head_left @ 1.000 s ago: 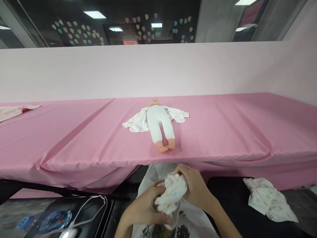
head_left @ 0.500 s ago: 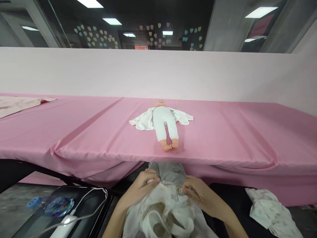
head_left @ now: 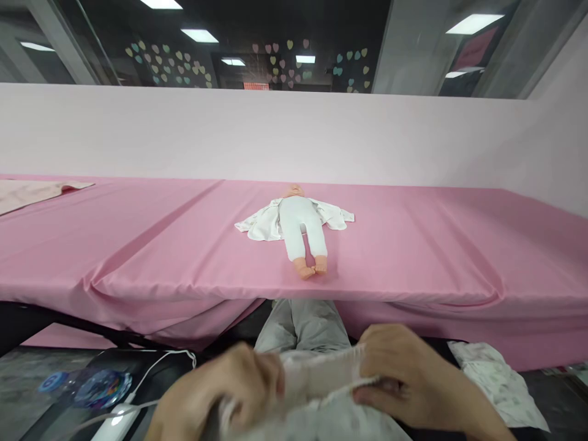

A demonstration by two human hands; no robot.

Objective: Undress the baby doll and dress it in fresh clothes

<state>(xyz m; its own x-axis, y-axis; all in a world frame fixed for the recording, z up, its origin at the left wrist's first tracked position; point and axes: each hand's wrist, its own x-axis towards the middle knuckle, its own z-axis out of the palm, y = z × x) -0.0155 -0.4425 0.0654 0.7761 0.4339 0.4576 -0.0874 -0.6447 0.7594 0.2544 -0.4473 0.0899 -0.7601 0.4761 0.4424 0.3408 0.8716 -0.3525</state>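
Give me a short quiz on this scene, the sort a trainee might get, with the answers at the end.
1. True or false: the doll lies on the pink sheet with its feet toward the person.
2. What are the left hand and right hand holding?
A) a white cable
B) a pale cloth
C) a paper heart
3. Fill in the blank: on the person's left, the clear bottle has a ____ cap.

Key: 1 true; 2 B; 3 blue
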